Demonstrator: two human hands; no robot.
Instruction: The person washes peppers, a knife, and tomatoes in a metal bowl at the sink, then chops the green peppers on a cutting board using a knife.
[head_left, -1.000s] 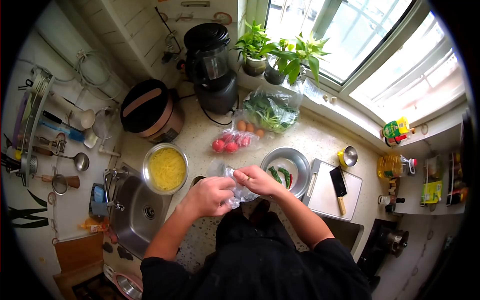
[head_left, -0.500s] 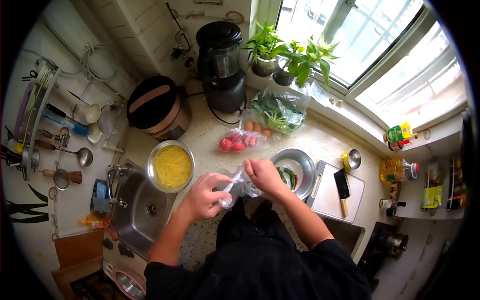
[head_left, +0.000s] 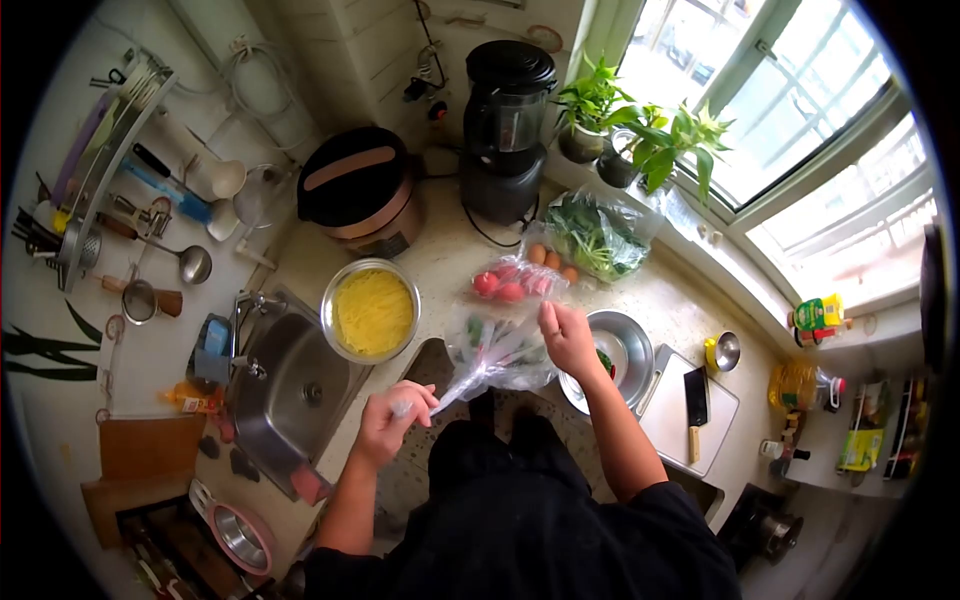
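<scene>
A clear plastic bag (head_left: 497, 362) is stretched between my two hands at the counter's front edge. My left hand (head_left: 388, 422) is closed around its twisted end, at lower left. My right hand (head_left: 568, 340) is closed at the bag's upper right side, fingers partly hidden. Something green and reddish shows dimly through the plastic. Close to my right hand is a metal basin (head_left: 636, 350), with green and red peppers (head_left: 606, 364) partly covered by my forearm. Behind the bag lie red tomatoes (head_left: 510, 291) in plastic and several brown eggs (head_left: 552, 259).
A bowl of yellow shreds (head_left: 372, 312) stands left, beside the sink (head_left: 290, 390). At right, a cleaver (head_left: 696, 400) lies on a white cutting board (head_left: 722, 408). Bagged leafy greens (head_left: 598, 235), a blender (head_left: 505, 130) and a rice cooker (head_left: 357, 190) stand at the back.
My hands have moved apart, the left down and away from the right. The bag, bunched up before, is now stretched out between them. The camera view has shifted left.
</scene>
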